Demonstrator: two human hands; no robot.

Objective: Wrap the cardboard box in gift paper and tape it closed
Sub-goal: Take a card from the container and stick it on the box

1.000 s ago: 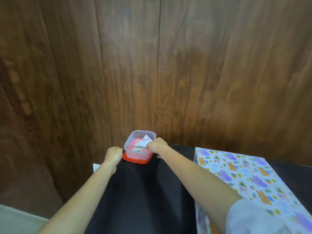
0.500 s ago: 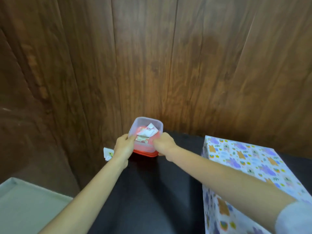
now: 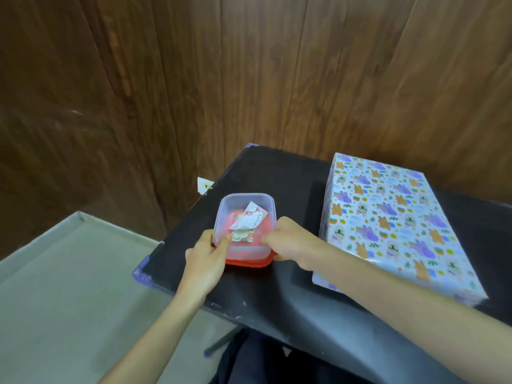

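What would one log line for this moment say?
left hand: grips tub | right hand: grips tub | tub: holds paper scraps, sits on red lid | wrapped box: on table, right of tub

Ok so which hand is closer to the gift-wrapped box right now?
Right. The right hand grips the clear plastic container's right side, just left of the gift-wrapped box; the left hand holds the container's far left side.

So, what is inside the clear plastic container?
Through the clear plastic container a few folded paper scraps show, white and patterned. A red lid sits under it. The left hand and right hand hold its near corners and hide that part of the inside.
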